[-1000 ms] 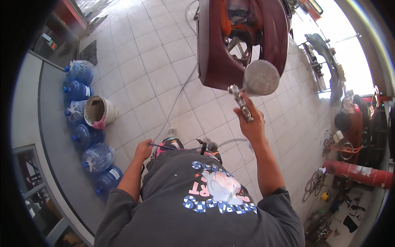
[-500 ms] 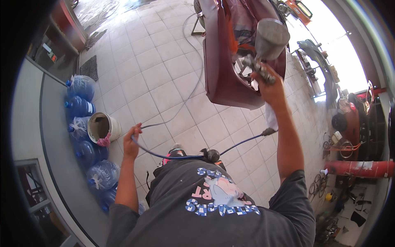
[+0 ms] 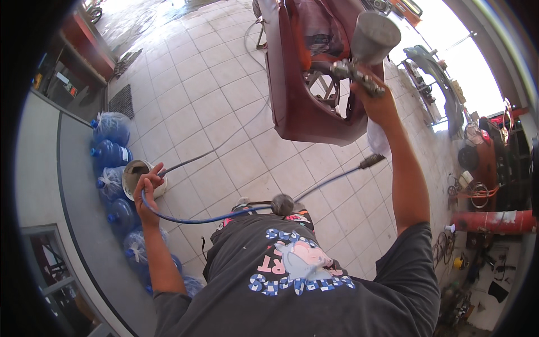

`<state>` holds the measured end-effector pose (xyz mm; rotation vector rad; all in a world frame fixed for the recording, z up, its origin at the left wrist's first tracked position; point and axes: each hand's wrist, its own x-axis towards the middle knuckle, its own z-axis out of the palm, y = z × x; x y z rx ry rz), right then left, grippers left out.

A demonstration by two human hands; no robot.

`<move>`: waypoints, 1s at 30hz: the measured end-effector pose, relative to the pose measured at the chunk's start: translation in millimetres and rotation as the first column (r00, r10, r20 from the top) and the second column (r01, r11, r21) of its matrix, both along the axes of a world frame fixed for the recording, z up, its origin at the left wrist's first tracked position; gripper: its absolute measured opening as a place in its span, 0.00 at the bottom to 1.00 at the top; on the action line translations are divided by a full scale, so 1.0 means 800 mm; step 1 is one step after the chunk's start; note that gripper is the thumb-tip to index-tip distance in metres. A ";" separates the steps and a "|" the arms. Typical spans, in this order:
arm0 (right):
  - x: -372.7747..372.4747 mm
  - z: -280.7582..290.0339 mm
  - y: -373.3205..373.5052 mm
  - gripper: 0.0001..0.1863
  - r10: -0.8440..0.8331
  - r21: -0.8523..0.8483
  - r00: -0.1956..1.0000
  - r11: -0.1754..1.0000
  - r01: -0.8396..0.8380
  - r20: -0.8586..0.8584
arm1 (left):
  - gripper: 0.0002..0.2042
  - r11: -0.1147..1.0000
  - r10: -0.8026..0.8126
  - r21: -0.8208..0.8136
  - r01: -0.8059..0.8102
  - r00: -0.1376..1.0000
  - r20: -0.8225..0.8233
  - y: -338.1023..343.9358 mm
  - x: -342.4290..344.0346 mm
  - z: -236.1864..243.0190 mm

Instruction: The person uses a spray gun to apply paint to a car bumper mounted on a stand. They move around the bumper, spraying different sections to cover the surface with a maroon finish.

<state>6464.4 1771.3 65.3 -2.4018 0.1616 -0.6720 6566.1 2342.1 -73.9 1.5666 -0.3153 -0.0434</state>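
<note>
My right hand [image 3: 376, 101] is wrapped around a metal spray gun [image 3: 359, 78], held up at the far right with a grey cup [image 3: 375, 38] on top. Just behind the gun is a dark red car body panel [image 3: 314, 128], probably a bumper, with an opening in it. My left hand [image 3: 149, 194], at the left, is closed on a blue air hose [image 3: 208, 221]. The hose bows in front of my waist, passes a rounded grey thing [image 3: 282, 205] there, and rises to a dark fitting [image 3: 371, 161] below my right forearm. Something white [image 3: 378, 137] hangs behind that forearm.
Beside my left hand stands a white bucket [image 3: 163, 190]. Several large blue water bottles [image 3: 111, 153] line the left wall. A red cylinder [image 3: 494, 222] lies at the right, near coiled hoses and parts. The thin hose trails over the tiled floor [image 3: 185, 112].
My left hand has moved left with the hose, now in front of the bucket. My right hand and the spray gun have shifted slightly right, away from the panel's opening.
</note>
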 end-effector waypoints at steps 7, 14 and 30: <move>-0.114 -0.011 -0.051 0.26 0.170 0.158 0.883 0.981 -0.111 -0.437 | 0.20 0.972 -0.154 0.176 0.158 0.987 -0.033 -0.092 -0.081 0.008; -0.132 0.001 -0.144 0.24 0.364 0.210 0.786 0.931 -0.298 -0.500 | 0.21 0.982 -0.120 0.137 0.132 0.989 -0.090 -0.199 -0.195 0.010; 0.158 0.057 -0.166 0.23 0.031 0.484 0.987 0.874 0.050 -0.157 | 0.22 0.972 0.197 -0.149 -0.182 0.976 0.093 -0.149 -0.296 0.107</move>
